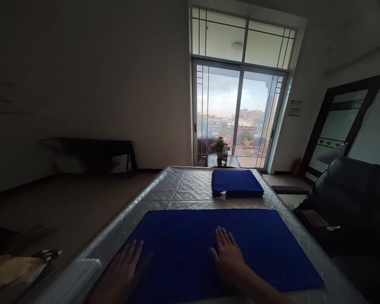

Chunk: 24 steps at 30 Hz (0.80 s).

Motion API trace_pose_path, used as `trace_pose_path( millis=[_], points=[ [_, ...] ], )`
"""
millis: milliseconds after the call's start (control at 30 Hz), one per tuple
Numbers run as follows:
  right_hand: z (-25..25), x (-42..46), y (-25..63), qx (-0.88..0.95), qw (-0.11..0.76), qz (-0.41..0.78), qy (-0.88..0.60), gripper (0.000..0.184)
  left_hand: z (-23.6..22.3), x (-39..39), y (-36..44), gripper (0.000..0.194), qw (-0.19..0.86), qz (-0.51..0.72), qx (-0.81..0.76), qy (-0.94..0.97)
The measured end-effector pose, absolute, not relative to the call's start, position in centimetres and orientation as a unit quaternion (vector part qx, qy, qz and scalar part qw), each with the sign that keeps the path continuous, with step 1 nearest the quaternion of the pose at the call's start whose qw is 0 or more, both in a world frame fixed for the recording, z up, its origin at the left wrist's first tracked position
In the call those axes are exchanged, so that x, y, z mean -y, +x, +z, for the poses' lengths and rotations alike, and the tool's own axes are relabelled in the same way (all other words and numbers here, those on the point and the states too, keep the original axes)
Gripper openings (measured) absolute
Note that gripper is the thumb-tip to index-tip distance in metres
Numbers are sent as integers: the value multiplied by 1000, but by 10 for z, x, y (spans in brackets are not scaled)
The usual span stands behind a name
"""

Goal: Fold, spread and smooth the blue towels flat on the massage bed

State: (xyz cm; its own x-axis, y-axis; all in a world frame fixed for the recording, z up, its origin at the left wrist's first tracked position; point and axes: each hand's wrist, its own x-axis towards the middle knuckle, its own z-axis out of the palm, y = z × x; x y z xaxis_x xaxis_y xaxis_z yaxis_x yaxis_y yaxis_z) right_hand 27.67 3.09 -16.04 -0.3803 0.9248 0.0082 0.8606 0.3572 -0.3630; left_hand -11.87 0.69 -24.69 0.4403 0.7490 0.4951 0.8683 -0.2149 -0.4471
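Note:
A large blue cloth [266, 245] lies spread flat on the near part of a quilted, plastic-wrapped mattress [183, 188]. My left hand [122, 272] rests palm down on the cloth's left side, fingers stretched out. My right hand [229, 255] lies flat on the cloth near its middle, fingers pointing away from me and slightly spread. Neither hand holds anything. Farther along the mattress, a folded blue cloth [236, 182] forms a neat stack with a small white tag at its near left corner.
A dark leather sofa [351, 198] stands close on the right. Beyond the mattress a small table with a potted plant [220, 147] and a bottle sits before a sliding glass balcony door [237, 116]. A low dark bench [91, 154] lines the left wall.

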Motion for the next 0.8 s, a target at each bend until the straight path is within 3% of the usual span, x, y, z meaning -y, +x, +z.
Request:
trace_pose_path(
  millis=[167, 333, 500, 633, 800],
  points=[
    [-173, -34, 319, 803, 91, 133, -573, 74, -240, -1, -123, 59, 347, -111, 526, -768],
    [-202, -39, 430, 752, 56, 48, -655, 68, -245, -4, -127, 66, 356, -141, 519, -764],
    [-235, -41, 530, 697, 88, -32, -710, 66, -250, -4, -128, 57, 341, -150, 531, -761],
    [-247, -41, 551, 684, 119, -42, -719, 69, -248, 0, -129, 57, 297, -114, 567, -760],
    [-246, -39, 549, 691, 112, -50, -712, 72, -266, 11, -147, 55, 367, -131, 533, -751]
  ],
)
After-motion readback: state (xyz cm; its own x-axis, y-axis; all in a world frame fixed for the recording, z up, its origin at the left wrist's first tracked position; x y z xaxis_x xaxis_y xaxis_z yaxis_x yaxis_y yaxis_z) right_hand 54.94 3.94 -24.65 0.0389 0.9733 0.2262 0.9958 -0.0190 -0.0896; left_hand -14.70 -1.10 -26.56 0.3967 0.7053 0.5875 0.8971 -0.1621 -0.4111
